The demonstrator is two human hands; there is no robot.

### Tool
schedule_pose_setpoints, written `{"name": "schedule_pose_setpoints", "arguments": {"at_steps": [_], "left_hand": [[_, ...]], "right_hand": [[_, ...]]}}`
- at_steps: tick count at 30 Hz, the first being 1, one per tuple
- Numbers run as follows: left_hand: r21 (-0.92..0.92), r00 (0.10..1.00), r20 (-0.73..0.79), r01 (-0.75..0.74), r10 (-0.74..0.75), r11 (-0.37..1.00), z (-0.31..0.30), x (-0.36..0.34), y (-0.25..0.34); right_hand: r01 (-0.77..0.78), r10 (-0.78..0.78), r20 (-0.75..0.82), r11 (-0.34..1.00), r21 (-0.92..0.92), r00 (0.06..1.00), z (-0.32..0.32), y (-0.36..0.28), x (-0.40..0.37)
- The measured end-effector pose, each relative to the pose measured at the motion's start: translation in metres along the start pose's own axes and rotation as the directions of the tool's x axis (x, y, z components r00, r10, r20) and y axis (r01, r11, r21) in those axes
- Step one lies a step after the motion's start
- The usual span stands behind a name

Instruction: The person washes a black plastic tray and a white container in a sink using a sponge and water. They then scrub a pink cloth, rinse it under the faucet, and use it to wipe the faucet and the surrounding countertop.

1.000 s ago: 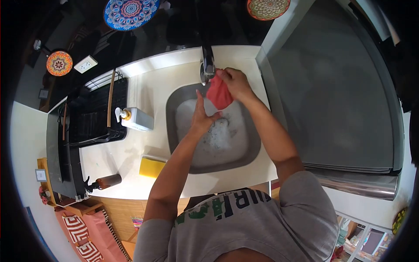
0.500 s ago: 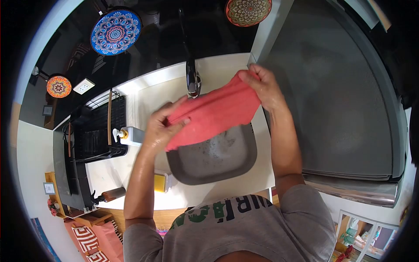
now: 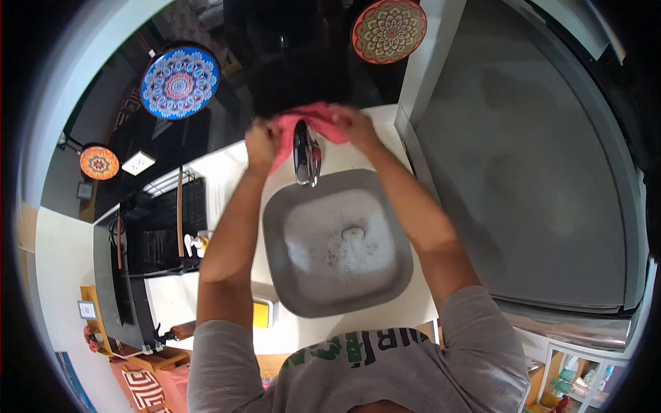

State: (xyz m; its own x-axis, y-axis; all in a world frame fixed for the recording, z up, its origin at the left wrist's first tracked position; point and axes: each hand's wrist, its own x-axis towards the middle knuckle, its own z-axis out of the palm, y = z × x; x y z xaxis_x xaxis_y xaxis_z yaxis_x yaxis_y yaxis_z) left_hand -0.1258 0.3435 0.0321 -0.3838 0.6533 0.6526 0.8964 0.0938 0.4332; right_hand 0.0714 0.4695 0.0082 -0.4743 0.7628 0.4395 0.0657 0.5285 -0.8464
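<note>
Bunched red cloth, both hands' fingers gripping its ends, curved chrome faucet, rounded grey sink

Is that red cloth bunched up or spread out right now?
Partly spread: the red cloth stretches between the left hand and right hand, behind the faucet.

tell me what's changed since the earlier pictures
The red cloth, first bunched beside the faucet, then spread in front of it, has moved away, behind it. The left hand now grips one end; the right hand keeps the other. The sponge and sudsy sink stayed put.
</note>
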Motion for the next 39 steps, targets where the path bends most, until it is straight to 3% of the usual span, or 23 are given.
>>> {"name": "schedule_pose_setpoints", "arguments": {"at_steps": [1, 2, 3, 6, 7, 8, 9, 11, 12, 14, 15, 16, 19, 21, 22, 24, 27, 32, 33, 34, 36, 38, 39], "left_hand": [[-0.120, 0.998, 0.048, 0.039, -0.033, 0.992, 0.014, -0.013, -0.005], [-0.233, 0.993, 0.102, 0.086, -0.063, 0.969, 0.023, -0.029, -0.006], [-0.324, 0.986, 0.138, 0.133, -0.093, 0.937, 0.031, -0.039, -0.004], [-0.356, 0.964, 0.267, 0.098, 0.000, 0.929, 0.053, -0.060, -0.020], [-0.413, 0.897, 0.399, 0.363, -0.192, 0.836, 0.081, -0.070, -0.058], [-0.419, 0.902, 0.393, 0.348, -0.178, 0.839, 0.078, -0.066, -0.053], [-0.136, 0.941, 0.313, 0.178, -0.128, 0.975, 0.067, -0.065, -0.041], [0.474, 0.980, 0.191, -0.141, 0.055, 0.869, 0.042, -0.065, -0.005], [0.469, 0.985, 0.163, -0.127, 0.056, 0.874, 0.054, -0.056, -0.004], [0.064, 0.965, 0.145, 0.212, -0.219, 0.975, 0.071, -0.074, -0.029], [-0.480, 0.799, 0.423, 0.598, -0.428, 0.642, 0.125, -0.099, -0.090], [-0.202, 0.999, 0.023, -0.023, 0.028, 0.979, 0.100, -0.098, -0.054], [-0.082, 0.969, 0.247, 0.053, -0.031, 0.995, 0.108, -0.107, -0.079], [-0.333, 0.650, 0.713, 0.642, -0.261, 0.690, 0.152, -0.104, -0.136], [-0.334, 0.651, 0.713, 0.640, -0.258, 0.692, 0.165, -0.106, -0.150], [-0.154, 0.775, 0.620, 0.270, -0.120, 0.951, 0.183, -0.104, -0.166], [-0.120, 0.781, 0.598, 0.309, -0.180, 0.943, 0.166, -0.090, -0.138], [-0.039, 0.731, 0.543, 0.514, -0.414, 0.857, 0.146, -0.095, -0.115], [0.127, 0.690, 0.568, 0.465, -0.449, 0.876, 0.056, -0.073, -0.013], [0.127, 0.688, 0.569, 0.467, -0.449, 0.875, 0.056, -0.078, -0.023], [-0.227, 0.875, 0.460, 0.282, -0.152, 0.932, 0.059, -0.089, -0.056], [-0.251, 0.863, 0.480, 0.306, -0.157, 0.918, 0.026, -0.089, -0.028], [-0.161, 0.873, 0.435, 0.314, -0.218, 0.936, 0.022, -0.092, -0.025]], "right_hand": [[0.238, -0.246, 0.039, 0.961, 0.137, 0.969, 0.014, 0.033, -0.007], [0.050, -0.030, 0.209, 0.995, -0.091, 0.978, 0.011, 0.028, -0.022], [-0.057, 0.061, 0.253, 0.998, -0.022, 0.966, 0.013, 0.021, -0.030], [0.176, -0.133, 0.188, 0.956, -0.233, 0.973, 0.023, 0.018, -0.044], [0.180, -0.140, 0.177, 0.955, -0.235, 0.974, 0.021, 0.018, -0.040], [0.172, -0.088, 0.200, 0.875, -0.453, 0.976, 0.018, 0.020, -0.034], [0.161, -0.028, 0.211, 0.747, -0.645, 0.977, 0.017, 0.022, -0.030], [0.034, 0.026, 0.064, 0.632, -0.774, 0.998, 0.021, 0.030, -0.029], [-0.087, 0.048, -0.073, 0.486, -0.869, 0.996, 0.017, 0.036, -0.021], [-0.094, -0.009, -0.117, 0.538, -0.838, 0.993, 0.030, 0.048, -0.041], [0.084, -0.027, 0.090, 0.673, -0.735, 0.996, 0.031, 0.051, -0.043], [0.250, -0.088, 0.294, 0.777, -0.578, 0.952, 0.031, 0.054, -0.034], [0.150, -0.033, 0.324, 0.927, -0.343, 0.946, 0.051, 0.059, -0.041], [0.120, 0.067, 0.356, 0.871, -0.477, 0.932, 0.051, 0.048, -0.038], [0.090, 0.181, 0.376, 0.794, -0.601, 0.909, 0.050, 0.043, -0.038], [0.116, 0.227, 0.383, 0.712, -0.693, 0.895, 0.046, 0.043, -0.035], [0.134, 0.262, 0.392, 0.659, -0.740, 0.882, 0.037, 0.053, -0.037], [-0.036, 0.263, 0.129, 0.543, -0.839, 0.956, 0.002, 0.060, -0.048], [-0.035, 0.267, 0.132, 0.542, -0.840, 0.955, 0.005, 0.061, -0.048], [-0.104, 0.291, 0.049, 0.484, -0.869, 0.955, 0.009, 0.062, -0.045], [-0.169, 0.313, -0.031, 0.427, -0.888, 0.949, 0.017, 0.051, -0.038], [-0.656, 0.607, -0.307, 0.513, -0.553, 0.733, 0.020, 0.024, -0.032], [-0.660, 0.611, -0.307, 0.512, -0.549, 0.729, 0.029, 0.024, -0.030]]}}
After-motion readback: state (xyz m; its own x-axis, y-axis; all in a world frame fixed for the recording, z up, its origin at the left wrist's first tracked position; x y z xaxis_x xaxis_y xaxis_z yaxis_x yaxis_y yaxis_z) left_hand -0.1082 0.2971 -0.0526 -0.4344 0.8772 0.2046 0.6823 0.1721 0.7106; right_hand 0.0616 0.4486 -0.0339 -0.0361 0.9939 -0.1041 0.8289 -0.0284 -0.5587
